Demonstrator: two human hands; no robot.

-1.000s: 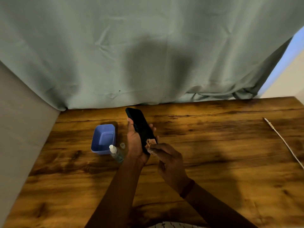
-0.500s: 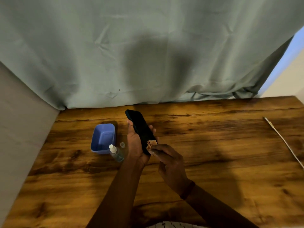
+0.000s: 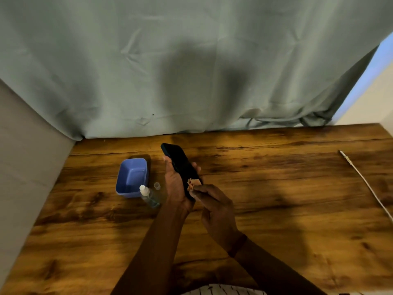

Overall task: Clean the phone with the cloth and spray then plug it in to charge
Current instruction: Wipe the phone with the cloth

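Observation:
My left hand point(image 3: 175, 184) holds a black phone point(image 3: 179, 165) tilted up above the wooden table, screen facing me. My right hand point(image 3: 214, 206) pinches a small orange-tan cloth point(image 3: 192, 184) against the lower end of the screen. A small clear spray bottle point(image 3: 150, 195) with a white nozzle stands on the table just left of my left wrist, its clear cap point(image 3: 157, 185) beside it. The white charging cable point(image 3: 365, 184) lies far right, its plug end pointing to the back.
A blue plastic tub point(image 3: 131, 176) sits left of the bottle. A grey-green curtain point(image 3: 191, 71) hangs along the table's back edge, and a pale wall point(image 3: 25, 162) bounds the left side. The wooden table point(image 3: 287, 209) stretches right toward the cable.
My right hand and the cloth shifted only slightly on the lower screen. The phone stays in my left hand in nearly the same place.

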